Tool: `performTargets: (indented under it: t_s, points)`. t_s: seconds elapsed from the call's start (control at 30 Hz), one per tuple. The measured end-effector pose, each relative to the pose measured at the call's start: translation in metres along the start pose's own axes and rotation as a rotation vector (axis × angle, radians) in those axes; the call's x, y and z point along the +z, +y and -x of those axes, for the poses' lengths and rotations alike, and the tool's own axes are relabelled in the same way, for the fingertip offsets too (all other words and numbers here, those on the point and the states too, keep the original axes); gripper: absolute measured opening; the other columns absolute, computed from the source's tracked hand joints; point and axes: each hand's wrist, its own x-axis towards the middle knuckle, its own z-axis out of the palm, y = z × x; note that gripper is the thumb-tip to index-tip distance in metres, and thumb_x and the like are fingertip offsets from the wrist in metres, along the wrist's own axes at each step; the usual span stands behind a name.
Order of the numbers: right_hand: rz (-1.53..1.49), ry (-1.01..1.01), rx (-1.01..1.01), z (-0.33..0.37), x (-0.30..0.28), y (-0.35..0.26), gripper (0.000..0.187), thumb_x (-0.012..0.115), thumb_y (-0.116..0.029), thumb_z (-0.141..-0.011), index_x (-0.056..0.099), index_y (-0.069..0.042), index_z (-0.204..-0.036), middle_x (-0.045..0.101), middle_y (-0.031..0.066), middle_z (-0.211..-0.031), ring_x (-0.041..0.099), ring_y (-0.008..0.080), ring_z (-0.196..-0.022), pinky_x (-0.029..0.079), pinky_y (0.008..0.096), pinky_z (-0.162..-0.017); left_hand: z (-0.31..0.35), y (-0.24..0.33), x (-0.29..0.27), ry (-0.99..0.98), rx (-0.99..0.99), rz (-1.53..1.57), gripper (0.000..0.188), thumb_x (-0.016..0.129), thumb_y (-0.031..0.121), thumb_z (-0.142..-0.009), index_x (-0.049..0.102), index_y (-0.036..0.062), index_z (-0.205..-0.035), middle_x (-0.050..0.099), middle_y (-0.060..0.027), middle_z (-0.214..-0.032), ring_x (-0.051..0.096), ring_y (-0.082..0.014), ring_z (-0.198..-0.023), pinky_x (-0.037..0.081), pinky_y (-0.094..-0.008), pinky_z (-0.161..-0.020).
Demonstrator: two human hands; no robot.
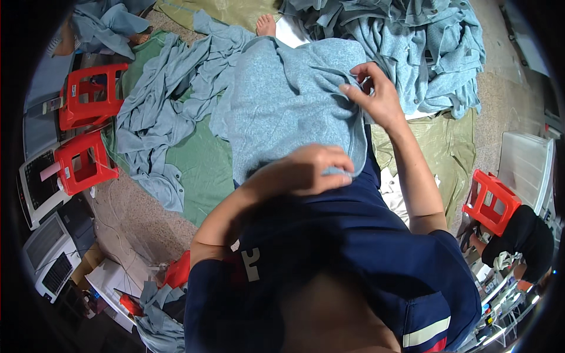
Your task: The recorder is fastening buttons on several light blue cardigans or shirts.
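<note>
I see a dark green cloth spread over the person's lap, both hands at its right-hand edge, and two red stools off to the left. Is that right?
Not quite: the cloth on the lap is light blue, as the head view shows. The left hand and right hand are at its right-hand edge, and two red stools stand off to the left.

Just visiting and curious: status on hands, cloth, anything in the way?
Left hand: near right corner, grip unclear. Right hand: far right edge, thumb and finger apart. Blue-gray garment: over legs, creased. No obstruction seen.
</note>
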Motion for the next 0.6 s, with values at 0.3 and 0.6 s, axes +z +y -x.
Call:
performTargets:
  t_s: [0.3, 0.6]
  points:
    - [0.167, 0.257, -0.151, 0.007, 0.015, -0.005, 0.037, 0.070, -0.026, -0.081, 0.061, -0.006, -0.110, 0.061, 0.0130, -0.100, 0.062, 0.0294, -0.092, 0.049, 0.0389, -0.079, 0.099, -0.138, -0.093, 1.022, -0.386, -0.551, 0.044, 0.057, -0.003, -0.073, 0.059, 0.0059, -0.116, 0.056, -0.0165, -0.122, 0.049, -0.0325, -0.121, 0.037, -0.0400, -0.105]
    - [-0.467, -0.039, 0.062, -0.011, -0.019, 0.029, 0.017, 0.068, -0.012, -0.089, 0.066, -0.001, -0.102, 0.063, -0.0038, -0.087, 0.054, 0.0049, -0.078, 0.041, 0.0195, -0.072, 0.123, -0.159, -0.082, 0.748, -0.568, 0.168, 0.029, 0.059, 0.014, -0.088, 0.061, 0.0038, -0.115, 0.067, -0.0063, -0.102, 0.058, -0.0143, -0.102, 0.043, -0.0287, -0.094]
